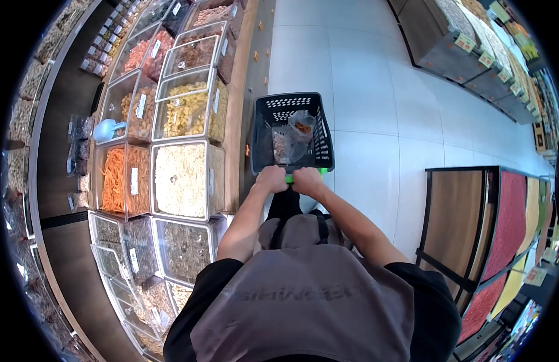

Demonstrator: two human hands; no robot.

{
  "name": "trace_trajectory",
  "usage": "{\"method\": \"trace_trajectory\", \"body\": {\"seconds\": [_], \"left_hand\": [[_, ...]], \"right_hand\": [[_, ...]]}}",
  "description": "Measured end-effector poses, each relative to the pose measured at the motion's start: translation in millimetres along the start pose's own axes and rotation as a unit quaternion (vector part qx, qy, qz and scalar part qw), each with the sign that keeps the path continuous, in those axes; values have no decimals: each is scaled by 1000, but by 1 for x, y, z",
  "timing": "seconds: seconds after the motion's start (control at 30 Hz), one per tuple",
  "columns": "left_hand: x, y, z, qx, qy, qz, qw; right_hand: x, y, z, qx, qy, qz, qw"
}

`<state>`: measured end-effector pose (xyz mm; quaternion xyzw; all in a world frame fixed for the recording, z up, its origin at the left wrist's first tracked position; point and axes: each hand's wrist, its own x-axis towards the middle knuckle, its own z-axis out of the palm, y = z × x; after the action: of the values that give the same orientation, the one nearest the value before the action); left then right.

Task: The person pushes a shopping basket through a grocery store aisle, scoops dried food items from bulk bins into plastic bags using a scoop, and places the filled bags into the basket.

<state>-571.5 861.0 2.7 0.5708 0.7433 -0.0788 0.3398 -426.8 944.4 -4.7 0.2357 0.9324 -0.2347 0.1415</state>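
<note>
A dark perforated basket (264, 108) stands upright just in front of my body, with clear plastic bags (298, 133) inside; one holds something reddish-brown, another something pale. Its green handle (323, 172) runs along the near side. My left hand (271, 180) is closed round the left part of that handle, and my right hand (308, 181) grips it a little to the right. The two hands are close together. Their fingertips are partly hidden round the bar.
Clear bins of dry foods (180, 180) line a wooden-edged counter (240, 90) close on the left. At the right stand a display with red and yellow panels (507, 223) and, farther up, a dark shelf unit (433, 45). Pale floor tiles (364, 90) lie between.
</note>
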Motion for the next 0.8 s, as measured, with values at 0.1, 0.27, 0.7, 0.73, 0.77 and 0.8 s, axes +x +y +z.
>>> {"method": "trace_trajectory", "body": {"seconds": [0.1,0.27,0.7,0.73,0.77,0.8], "left_hand": [[19,-19,-17,-2,27,6,1000],[64,-49,-55,-6,66,49,997],[138,-79,-137,-14,2,89,996],[145,-81,-142,-7,4,86,996],[150,-83,-146,-2,2,82,997],[159,-85,-149,-2,3,82,997]], "right_hand": [[33,-2,-12,4,-12,21,1000],[88,10,-35,-16,-32,53,998],[175,38,-76,1,-23,106,994],[179,40,-79,0,-20,102,995],[185,44,-81,5,-26,106,994],[192,48,-89,12,-38,107,993]]}}
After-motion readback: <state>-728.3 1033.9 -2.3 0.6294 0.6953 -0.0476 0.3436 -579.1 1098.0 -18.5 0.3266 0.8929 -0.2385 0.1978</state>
